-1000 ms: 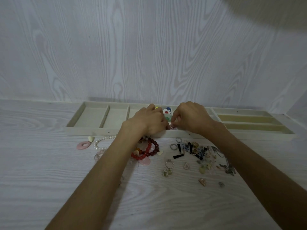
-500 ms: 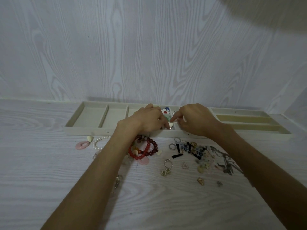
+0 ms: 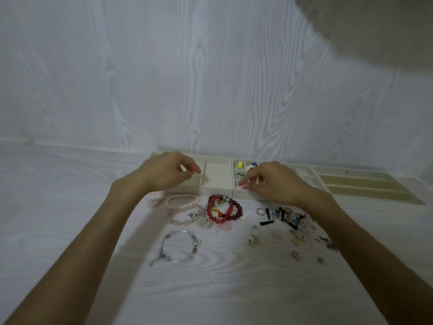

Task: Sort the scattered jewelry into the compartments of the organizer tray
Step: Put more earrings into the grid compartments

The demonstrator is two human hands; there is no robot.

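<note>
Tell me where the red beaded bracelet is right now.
In the head view, the red beaded bracelet lies on the table just in front of the organizer tray, right of the pale pink pearl bracelet.

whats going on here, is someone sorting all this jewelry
Yes. A person is sorting jewelry into a long white organizer tray set against the wall. The right hand reaches its fingertips into a small front compartment at a pink piece; whether it pinches it is unclear. The left hand hovers over the tray's left compartments with curled fingers, apparently holding nothing. A few small compartments hold colored beads. The red bead bracelets, pearl bracelet, silver chain bracelet and small charms lie on the table.
</note>
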